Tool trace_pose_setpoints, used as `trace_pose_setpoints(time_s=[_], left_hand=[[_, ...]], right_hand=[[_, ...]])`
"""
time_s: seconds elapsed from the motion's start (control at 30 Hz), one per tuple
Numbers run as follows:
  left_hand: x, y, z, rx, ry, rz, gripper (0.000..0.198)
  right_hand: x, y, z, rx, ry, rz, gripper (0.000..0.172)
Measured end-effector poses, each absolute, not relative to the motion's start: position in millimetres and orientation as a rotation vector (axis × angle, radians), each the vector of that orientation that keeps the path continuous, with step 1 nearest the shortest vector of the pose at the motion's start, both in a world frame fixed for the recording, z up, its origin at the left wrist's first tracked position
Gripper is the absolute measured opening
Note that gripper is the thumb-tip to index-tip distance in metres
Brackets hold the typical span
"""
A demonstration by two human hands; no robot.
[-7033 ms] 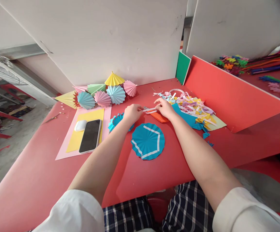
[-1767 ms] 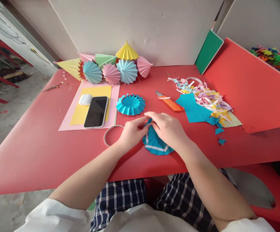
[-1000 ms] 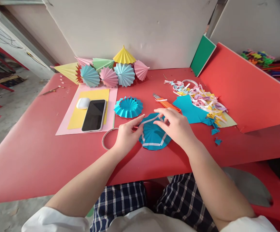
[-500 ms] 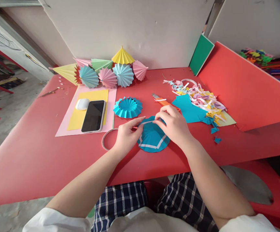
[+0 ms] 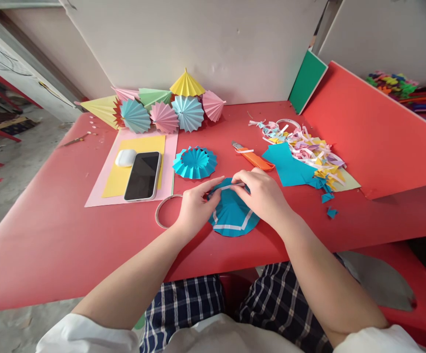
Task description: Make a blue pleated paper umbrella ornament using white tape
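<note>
A round blue pleated paper lies on the table near its front edge, with several white tape strips stuck along its rim. At the paper's far edge, my left hand is closed, thumb and forefinger pinching the rim by the left end of a strip. My right hand pinches the right end of that same white strip. The far rim is partly hidden by my fingers. Beside my left wrist lies a roll of tape. Beyond my right hand is an orange utility knife.
A blue pleated paper ring sits farther back. Small paper umbrellas stand along the wall. A phone and a white case rest on coloured sheets at left; paper scraps and a red board are at right.
The blue paper's near edge has shifted slightly towards me and its far rim is tilted up more. My right hand has moved a little nearer, uncovering more of the utility knife.
</note>
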State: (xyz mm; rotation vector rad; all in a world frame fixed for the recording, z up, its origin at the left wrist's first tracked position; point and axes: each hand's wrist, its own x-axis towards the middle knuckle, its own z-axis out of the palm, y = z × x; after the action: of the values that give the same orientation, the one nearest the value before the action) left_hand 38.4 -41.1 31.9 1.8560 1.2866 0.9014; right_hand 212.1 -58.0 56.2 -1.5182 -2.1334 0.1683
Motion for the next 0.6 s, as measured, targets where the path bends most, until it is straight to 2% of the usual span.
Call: trace_pose_setpoints(time_s=[0.2,0.5,0.6], left_hand=[[41,-41,31,1.811,1.276,0.857,0.039],[39,-39,35,1.645,1.223,0.878,0.039],[39,-39,36,1.607,1.217,0.905,0.037]], right_hand=[[210,-57,55,-1.514,-2.078,0.278,0.007],[226,-52,55,-1.492,-1.954,0.226,0.022],[231,-51,55,-1.452,-1.884,0.337,0.024]])
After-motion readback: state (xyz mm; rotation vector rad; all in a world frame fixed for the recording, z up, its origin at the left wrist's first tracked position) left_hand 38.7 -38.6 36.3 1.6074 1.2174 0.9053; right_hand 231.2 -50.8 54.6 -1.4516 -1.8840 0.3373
